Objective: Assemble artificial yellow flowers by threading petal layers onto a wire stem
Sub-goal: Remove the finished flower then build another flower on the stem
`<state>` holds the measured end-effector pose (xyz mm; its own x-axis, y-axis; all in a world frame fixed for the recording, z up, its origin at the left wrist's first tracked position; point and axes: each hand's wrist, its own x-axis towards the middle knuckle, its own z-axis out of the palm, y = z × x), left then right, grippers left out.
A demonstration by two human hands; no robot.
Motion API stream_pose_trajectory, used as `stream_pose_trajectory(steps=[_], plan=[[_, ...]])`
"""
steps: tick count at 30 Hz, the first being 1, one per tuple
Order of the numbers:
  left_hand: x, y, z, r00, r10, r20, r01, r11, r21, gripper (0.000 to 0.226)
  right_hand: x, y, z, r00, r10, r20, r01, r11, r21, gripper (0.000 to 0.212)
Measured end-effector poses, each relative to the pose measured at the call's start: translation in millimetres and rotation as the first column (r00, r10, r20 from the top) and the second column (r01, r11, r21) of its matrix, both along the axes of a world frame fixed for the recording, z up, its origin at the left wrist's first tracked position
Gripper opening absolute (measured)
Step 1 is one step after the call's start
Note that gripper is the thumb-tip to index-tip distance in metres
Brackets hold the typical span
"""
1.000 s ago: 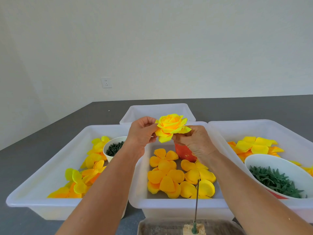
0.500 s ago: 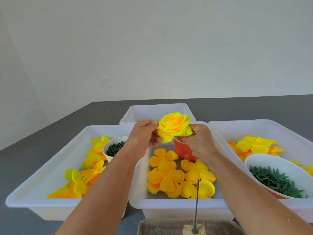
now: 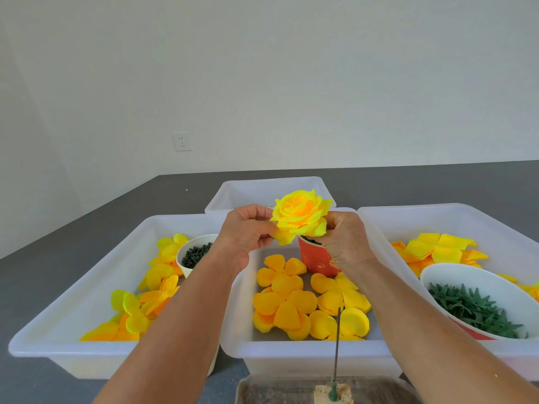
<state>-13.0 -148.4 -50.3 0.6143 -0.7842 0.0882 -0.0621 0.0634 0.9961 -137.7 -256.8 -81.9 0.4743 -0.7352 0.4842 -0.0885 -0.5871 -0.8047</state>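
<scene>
An assembled yellow flower head (image 3: 300, 215) is held in the air above the middle bin (image 3: 306, 346). My left hand (image 3: 248, 233) pinches its outer petals on the left side. My right hand (image 3: 344, 240) grips it from the right and underneath. Loose orange-yellow petal layers (image 3: 284, 301) lie flat in the middle bin below. A thin wire stem (image 3: 337, 345) stands upright in a foam block (image 3: 334, 395) at the bottom edge, with nothing on it.
A red paper cup (image 3: 316, 258) stands in the middle bin behind my right hand. The left bin (image 3: 73, 316) holds yellow petals and a white cup of dark green bits (image 3: 195, 253). The right bin (image 3: 466, 211) holds petals and a bowl of green calyx pieces (image 3: 472, 309). Another bin (image 3: 268, 188) sits behind.
Both hands have lifted the flower slightly and tilted it, so its open face now turns more toward me. The red cup shows more below it.
</scene>
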Motion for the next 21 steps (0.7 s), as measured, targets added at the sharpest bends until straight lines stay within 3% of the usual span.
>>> stream_pose_trajectory(steps=[3,7,14,21], plan=[[-1.8,-0.2,-1.0,0.994,0.033,0.106,-0.029,0.999,-0.037,0.026,2.7,-1.5,-0.5,1.0,0.019,0.024,-0.021,0.996,0.092,0.022],[-0.5,-0.6,-0.5,0.988,0.068,0.14,-0.056,0.995,-0.085,0.029,4.5,-0.8,-2.0,0.997,0.06,0.052,-0.069,0.977,0.2,0.024],[2.8,-2.3,-0.7,0.997,0.039,-0.064,-0.05,0.982,-0.181,0.019,5.2,-1.0,-3.3,0.998,0.055,0.028,-0.059,0.984,0.168,0.018],[2.2,-2.4,-2.3,0.999,-0.02,-0.04,0.014,0.988,-0.155,0.019,1.9,-3.2,-2.1,0.996,0.001,0.087,-0.018,0.981,0.191,0.02]])
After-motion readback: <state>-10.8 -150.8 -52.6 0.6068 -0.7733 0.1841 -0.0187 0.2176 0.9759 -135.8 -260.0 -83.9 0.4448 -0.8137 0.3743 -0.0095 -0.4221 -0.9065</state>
